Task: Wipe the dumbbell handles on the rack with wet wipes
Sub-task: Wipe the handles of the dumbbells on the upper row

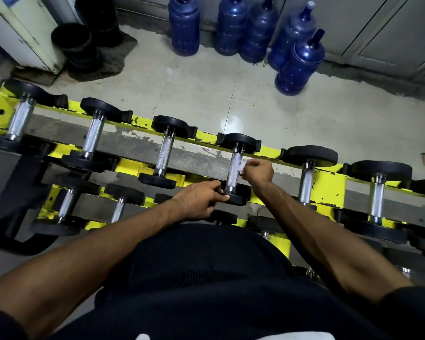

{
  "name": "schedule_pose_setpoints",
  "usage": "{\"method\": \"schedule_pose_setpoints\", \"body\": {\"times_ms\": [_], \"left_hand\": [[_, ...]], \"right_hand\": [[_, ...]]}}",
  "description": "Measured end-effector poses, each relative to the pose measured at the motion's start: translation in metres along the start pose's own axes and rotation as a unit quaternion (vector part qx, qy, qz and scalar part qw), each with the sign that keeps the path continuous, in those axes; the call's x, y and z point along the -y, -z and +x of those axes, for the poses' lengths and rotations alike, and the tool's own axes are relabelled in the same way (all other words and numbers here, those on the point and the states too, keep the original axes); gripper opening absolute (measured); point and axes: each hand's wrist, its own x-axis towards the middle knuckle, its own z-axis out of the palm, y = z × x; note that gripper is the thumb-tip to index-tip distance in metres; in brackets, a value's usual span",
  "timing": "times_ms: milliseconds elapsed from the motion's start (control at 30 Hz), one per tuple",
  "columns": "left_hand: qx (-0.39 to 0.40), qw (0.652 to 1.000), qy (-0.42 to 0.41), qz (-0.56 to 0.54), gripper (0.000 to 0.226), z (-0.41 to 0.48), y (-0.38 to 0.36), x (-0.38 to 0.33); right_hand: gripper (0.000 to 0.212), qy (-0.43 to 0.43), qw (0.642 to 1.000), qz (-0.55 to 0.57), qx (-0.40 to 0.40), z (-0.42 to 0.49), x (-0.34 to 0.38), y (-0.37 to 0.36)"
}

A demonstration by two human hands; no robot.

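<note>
Rack (329, 185) runs L to R in front of me; top tier farther, lower tier nearer & below. Top tier: six dumbbells side by side, handles pointing away from me. 4th dumbbell (233, 173) from L: my left hand (199, 200) grips its near end plate; my right hand (258, 169) sits just R of its handle, holding wipe (243, 166) against it. Behind rack, on floor (206, 89): bottles (245, 30) grouped centre-R by wall; tubs (71, 40) far L, beside cabinet (22, 28).

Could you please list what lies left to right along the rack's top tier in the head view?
First black-plated chrome-handled dumbbell, second dumbbell, third dumbbell, left hand, fourth dumbbell, white wet wipe, right hand holding it, fifth dumbbell, sixth dumbbell.
</note>
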Motion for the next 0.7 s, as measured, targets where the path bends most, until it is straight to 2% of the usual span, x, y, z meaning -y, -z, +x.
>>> {"method": "schedule_pose_setpoints", "body": {"times_ms": [133, 233, 300, 367, 500, 633, 700], "left_hand": [[-0.002, 1.000, -0.001, -0.003, 0.045, 0.000, 0.001, 0.002], [-0.003, 1.000, 0.002, -0.003, 0.045, 0.001, 0.001, 0.001], [-0.002, 1.000, 0.004, -0.002, 0.045, 0.000, -0.001, 0.000], [-0.002, 1.000, 0.005, -0.004, 0.045, 0.000, -0.001, 0.000], [-0.003, 1.000, 0.001, -0.007, 0.045, 0.000, 0.000, 0.000], [0.000, 1.000, -0.004, -0.007, 0.046, 0.000, 0.000, -0.001], [0.002, 1.000, -0.007, -0.006, 0.047, -0.001, 0.000, -0.001]], "right_hand": [[0.012, -0.074, 0.994, -0.001, 0.078, -0.007, -0.009, 0.009], [0.010, -0.112, 0.983, 0.122, 0.078, -0.010, 0.009, 0.014], [0.007, -0.106, 0.974, 0.175, 0.097, -0.015, 0.015, 0.016], [0.011, -0.088, 0.979, 0.148, 0.113, -0.023, 0.011, 0.018], [0.019, -0.121, 0.981, 0.099, 0.111, -0.025, 0.001, 0.022], [0.018, -0.138, 0.962, 0.225, 0.068, -0.010, 0.017, 0.014], [0.020, -0.129, 0.966, 0.209, 0.074, -0.009, 0.019, 0.011]]}}
